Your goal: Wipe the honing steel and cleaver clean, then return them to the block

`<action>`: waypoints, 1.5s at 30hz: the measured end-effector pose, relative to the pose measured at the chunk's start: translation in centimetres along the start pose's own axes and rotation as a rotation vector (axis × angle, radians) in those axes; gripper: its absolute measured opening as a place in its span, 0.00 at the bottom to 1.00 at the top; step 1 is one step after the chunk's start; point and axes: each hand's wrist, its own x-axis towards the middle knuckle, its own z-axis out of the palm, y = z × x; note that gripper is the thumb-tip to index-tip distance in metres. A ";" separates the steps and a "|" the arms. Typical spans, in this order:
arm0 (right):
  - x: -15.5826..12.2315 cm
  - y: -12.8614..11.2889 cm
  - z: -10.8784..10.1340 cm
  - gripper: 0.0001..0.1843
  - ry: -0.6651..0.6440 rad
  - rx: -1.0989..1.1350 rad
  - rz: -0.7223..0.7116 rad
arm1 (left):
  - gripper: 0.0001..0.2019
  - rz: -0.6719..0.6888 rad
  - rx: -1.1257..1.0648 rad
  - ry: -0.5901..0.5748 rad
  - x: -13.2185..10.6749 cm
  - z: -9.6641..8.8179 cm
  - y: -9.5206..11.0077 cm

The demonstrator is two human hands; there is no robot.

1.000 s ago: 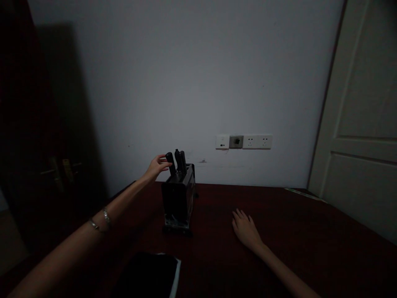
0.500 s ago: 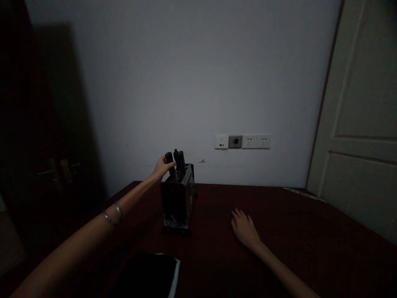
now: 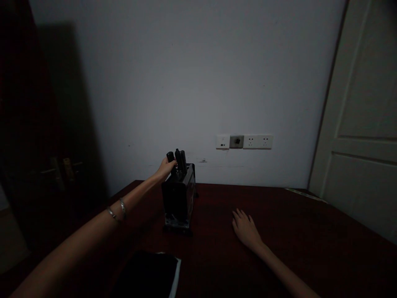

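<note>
Left hand [image 3: 164,169] wrapped around the leftmost black handle [image 3: 170,156], thumb on the near side; the far fingers are hidden. Two silvery bracelets [image 3: 123,208] on that forearm. Near edge, left of centre: a dark flat item [image 3: 149,273] with a pale right border, too dim to identify. Beyond it stands a black upright block [image 3: 174,203] on small feet, left of centre on the dark red table [image 3: 214,252]. The gripped handle rises from its top, leaning slightly left; two more black handles [image 3: 178,158] stand just to the right, close together. Wall sockets [image 3: 257,142] sit low on the pale wall, right of the block. Right hand [image 3: 246,229] lies palm down on the tabletop, fingers slightly spread, well apart from the block. Far right, a pale panelled door [image 3: 362,178].
</note>
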 end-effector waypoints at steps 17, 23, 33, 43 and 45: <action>0.0 0.0 0.0 0.27 0.001 -0.009 0.004 | 0.07 -0.095 0.013 -0.013 -0.4 0.1 0.7; -0.1 0.0 -0.1 0.27 0.005 -0.008 0.001 | 0.07 -0.100 0.007 -0.021 -0.5 0.1 0.9; 0.0 0.1 0.1 0.27 0.009 -0.016 0.000 | 0.05 -0.082 -0.046 -0.039 -0.4 0.2 1.9; 0.0 0.2 0.0 0.27 0.004 -0.010 -0.005 | 0.07 -0.052 -0.085 -0.045 0.2 -0.1 4.0; 0.0 0.1 0.0 0.27 0.004 -0.012 -0.008 | 0.07 -0.048 -0.090 -0.041 0.4 -0.1 4.5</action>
